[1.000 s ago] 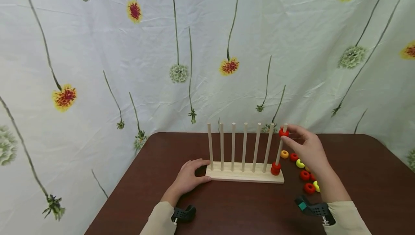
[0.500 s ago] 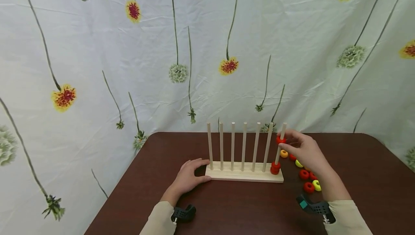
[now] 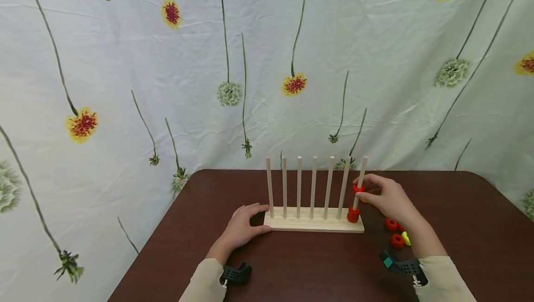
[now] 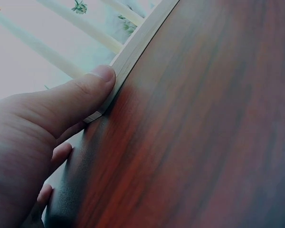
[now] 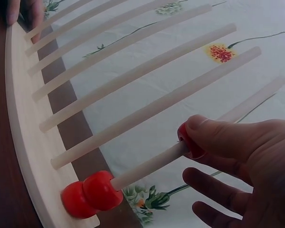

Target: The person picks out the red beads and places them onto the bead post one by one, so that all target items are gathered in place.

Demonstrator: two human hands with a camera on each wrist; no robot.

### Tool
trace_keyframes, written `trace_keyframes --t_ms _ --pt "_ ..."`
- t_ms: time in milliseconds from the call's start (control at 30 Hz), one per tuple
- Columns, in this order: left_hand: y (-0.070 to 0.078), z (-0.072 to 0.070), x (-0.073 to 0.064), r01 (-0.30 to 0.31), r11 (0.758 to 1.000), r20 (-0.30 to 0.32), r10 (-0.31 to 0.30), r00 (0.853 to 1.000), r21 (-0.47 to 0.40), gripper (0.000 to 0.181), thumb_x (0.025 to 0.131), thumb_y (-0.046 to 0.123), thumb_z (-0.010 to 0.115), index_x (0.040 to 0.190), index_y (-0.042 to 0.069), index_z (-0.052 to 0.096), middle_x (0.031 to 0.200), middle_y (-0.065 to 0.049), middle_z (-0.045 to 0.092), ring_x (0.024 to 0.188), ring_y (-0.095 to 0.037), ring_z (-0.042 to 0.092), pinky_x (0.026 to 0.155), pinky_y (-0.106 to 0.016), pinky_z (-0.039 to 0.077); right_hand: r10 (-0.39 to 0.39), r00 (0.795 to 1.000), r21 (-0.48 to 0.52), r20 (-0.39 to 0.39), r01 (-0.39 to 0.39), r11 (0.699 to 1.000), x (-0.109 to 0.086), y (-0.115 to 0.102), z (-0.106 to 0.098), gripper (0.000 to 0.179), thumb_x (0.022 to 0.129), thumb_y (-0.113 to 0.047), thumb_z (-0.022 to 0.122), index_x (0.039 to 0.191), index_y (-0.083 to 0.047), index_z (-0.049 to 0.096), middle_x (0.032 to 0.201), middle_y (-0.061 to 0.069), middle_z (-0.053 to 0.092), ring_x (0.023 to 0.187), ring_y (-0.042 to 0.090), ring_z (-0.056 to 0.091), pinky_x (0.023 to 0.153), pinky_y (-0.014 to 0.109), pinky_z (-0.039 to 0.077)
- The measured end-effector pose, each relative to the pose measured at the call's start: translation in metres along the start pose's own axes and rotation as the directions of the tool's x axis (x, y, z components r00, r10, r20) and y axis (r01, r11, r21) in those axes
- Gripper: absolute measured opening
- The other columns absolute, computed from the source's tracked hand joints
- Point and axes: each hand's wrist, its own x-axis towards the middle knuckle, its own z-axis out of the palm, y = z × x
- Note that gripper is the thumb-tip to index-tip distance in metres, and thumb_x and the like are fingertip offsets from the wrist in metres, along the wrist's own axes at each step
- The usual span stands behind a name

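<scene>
My right hand (image 3: 390,198) pinches a red bead (image 5: 192,145) between thumb and fingers. That bead is threaded on the rightmost peg (image 5: 149,165), partway up. Below it, two red beads (image 5: 99,191) sit stacked at the foot of the same peg, apart from the held one. The wooden peg rack (image 3: 310,224) has a row of several upright pegs; the others carry no beads. At its left end my left hand (image 3: 244,229) grips the base, the thumb against the front edge in the left wrist view and the fingers around behind.
Loose beads lie on the dark brown table (image 3: 300,265) right of the rack: red beads (image 3: 397,241), a yellow bead (image 3: 406,237), and others partly hidden by the right hand and forearm. A flower-printed cloth (image 3: 187,70) hangs behind the table.
My right hand has moved down along the rightmost peg, bringing the pinched red bead from near the top to lower on it. The left hand has stayed at the rack's end.
</scene>
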Motion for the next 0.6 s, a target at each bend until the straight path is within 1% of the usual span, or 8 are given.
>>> trace_keyframes --t_ms 100,200,433,600 --pt "0.003 -0.001 0.0 0.009 1.0 0.008 -0.009 1.0 0.001 0.058 0.083 0.039 0.081 0.135 0.02 0.064 0.142 -0.007 0.061 0.14 -0.033 0.047 0.12 -0.061 0.025 -0.015 1.0 -0.025 0.009 0.015 1.0 0.002 0.004 0.002 0.027 0.091 -0.016 0.074 0.117 -0.01 0.069 0.106 0.01 0.073 0.099 0.03 0.066 0.079 0.041 0.058" --pt "0.004 -0.002 -0.001 0.017 1.0 0.012 -0.017 1.0 -0.005 0.059 0.083 0.039 0.081 0.136 0.019 0.063 0.142 -0.008 0.06 0.141 -0.033 0.047 0.12 -0.061 0.024 -0.021 0.999 -0.038 0.028 0.022 0.999 0.003 0.007 0.006 0.024 0.09 -0.016 0.075 0.113 -0.011 0.07 0.104 0.009 0.073 0.098 0.029 0.067 0.081 0.045 0.059" --pt "0.004 -0.002 -0.002 0.02 1.0 0.005 -0.021 1.0 0.007 0.059 0.083 0.039 0.081 0.135 0.019 0.064 0.142 -0.008 0.061 0.139 -0.034 0.048 0.119 -0.062 0.025 -0.015 0.996 -0.019 0.084 0.016 1.0 0.003 0.015 0.012 0.024 0.088 -0.017 0.077 0.11 -0.013 0.069 0.102 0.009 0.072 0.094 0.028 0.068 0.077 0.044 0.059" --pt "0.003 -0.001 -0.001 0.022 1.0 0.006 -0.022 1.0 -0.001 0.059 0.083 0.04 0.081 0.136 0.02 0.063 0.143 -0.008 0.06 0.14 -0.034 0.047 0.119 -0.062 0.025 -0.039 0.991 -0.03 0.125 0.043 0.999 0.001 0.019 0.017 0.023 0.088 -0.014 0.077 0.109 -0.01 0.069 0.103 0.009 0.073 0.094 0.029 0.069 0.08 0.046 0.059"
